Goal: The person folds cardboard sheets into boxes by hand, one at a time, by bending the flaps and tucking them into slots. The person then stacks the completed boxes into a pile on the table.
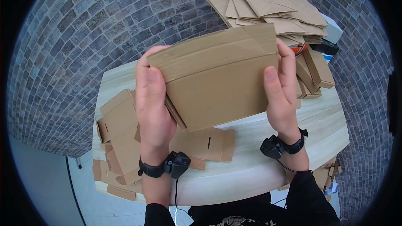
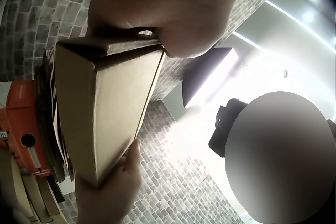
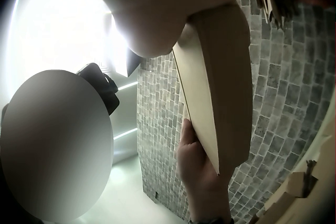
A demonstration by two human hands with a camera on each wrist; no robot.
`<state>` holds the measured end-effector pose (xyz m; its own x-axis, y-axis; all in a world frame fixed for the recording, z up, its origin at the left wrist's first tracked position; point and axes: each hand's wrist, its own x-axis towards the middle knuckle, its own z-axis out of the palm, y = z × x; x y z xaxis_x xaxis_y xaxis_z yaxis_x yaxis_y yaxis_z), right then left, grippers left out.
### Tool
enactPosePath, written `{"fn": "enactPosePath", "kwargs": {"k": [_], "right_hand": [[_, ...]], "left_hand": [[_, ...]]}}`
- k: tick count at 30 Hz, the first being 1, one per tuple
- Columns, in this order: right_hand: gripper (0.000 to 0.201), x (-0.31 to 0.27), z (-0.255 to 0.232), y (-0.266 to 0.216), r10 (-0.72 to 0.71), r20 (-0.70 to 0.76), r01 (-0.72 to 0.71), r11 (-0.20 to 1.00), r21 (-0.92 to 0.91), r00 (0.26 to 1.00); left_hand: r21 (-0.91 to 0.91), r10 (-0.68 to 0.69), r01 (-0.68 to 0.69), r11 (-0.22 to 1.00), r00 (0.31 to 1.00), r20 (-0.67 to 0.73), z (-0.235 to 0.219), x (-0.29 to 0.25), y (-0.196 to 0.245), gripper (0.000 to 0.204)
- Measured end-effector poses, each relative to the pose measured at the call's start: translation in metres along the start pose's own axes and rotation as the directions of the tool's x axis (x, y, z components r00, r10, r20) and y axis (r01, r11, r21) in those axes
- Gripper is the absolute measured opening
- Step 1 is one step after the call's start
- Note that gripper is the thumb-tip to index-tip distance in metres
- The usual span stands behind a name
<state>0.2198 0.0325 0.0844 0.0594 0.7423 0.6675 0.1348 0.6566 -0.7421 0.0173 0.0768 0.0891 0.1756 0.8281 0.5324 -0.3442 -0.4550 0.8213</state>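
A brown cardboard box [image 1: 217, 88] is held up above the table between both hands, its broad side facing the head camera. My left hand [image 1: 153, 100] grips its left end, thumb lying on the near face and fingers behind. At the opposite end my right hand [image 1: 282, 92] holds on, thumb against the face and fingers round the back. A long crease runs under the box's upper flap [image 1: 213, 52]. In the left wrist view the box [image 2: 123, 108] shows a gap at its near end. From the right wrist, the box [image 3: 223, 92] appears as a narrow slab.
Flattened cardboard pieces [image 1: 121, 132] lie on the table's left, and a slotted piece [image 1: 215, 144] lies below the held box. A stack of brown paper sheets or bags [image 1: 272, 8] rises at the back right, with folded boxes [image 1: 316, 69] beside it. A brick-patterned wall [image 1: 104, 25] stands behind.
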Motion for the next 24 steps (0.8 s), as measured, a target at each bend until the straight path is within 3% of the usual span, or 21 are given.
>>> {"fn": "enactPosePath", "kwargs": {"k": [5, 7, 11, 14, 16, 19, 24], "right_hand": [[0.064, 0.003, 0.001, -0.006, -0.029, -0.030, 0.032, 0.997, 0.076, 0.999], [0.065, 0.004, -0.004, -0.009, -0.037, 0.058, 0.042, 0.996, -0.084, 0.998], [0.069, 0.004, -0.010, -0.012, 0.018, 0.100, -0.020, 1.000, 0.011, 0.995], [0.067, 0.004, -0.012, -0.017, 0.054, 0.046, -0.056, 0.997, 0.048, 0.997], [0.060, 0.003, -0.016, -0.021, 0.160, 0.049, -0.163, 0.985, 0.065, 0.986], [0.050, 0.004, -0.015, -0.019, 0.128, -0.026, -0.129, 0.992, -0.013, 0.991], [0.043, 0.002, -0.010, -0.011, 0.115, -0.081, -0.113, 0.993, 0.036, 0.990]], "left_hand": [[-0.031, -0.062, 0.060, 0.998, 0.996, -0.066, 0.006, -0.002, 0.002, 0.040], [-0.065, -0.081, 0.076, 0.995, 0.994, -0.071, 0.006, -0.002, 0.002, 0.039], [-0.077, -0.112, 0.107, 0.991, 0.992, -0.053, 0.008, -0.004, 0.002, 0.035], [-0.019, -0.124, 0.124, 0.992, 0.992, -0.013, 0.009, -0.006, 0.000, 0.036], [0.022, -0.129, 0.128, 0.991, 0.992, 0.009, 0.011, -0.008, -0.002, 0.038], [0.062, -0.133, 0.132, 0.989, 0.991, 0.001, 0.014, -0.009, -0.005, 0.038], [0.077, -0.124, 0.126, 0.989, 0.992, -0.034, 0.016, -0.008, -0.010, 0.039]]}}
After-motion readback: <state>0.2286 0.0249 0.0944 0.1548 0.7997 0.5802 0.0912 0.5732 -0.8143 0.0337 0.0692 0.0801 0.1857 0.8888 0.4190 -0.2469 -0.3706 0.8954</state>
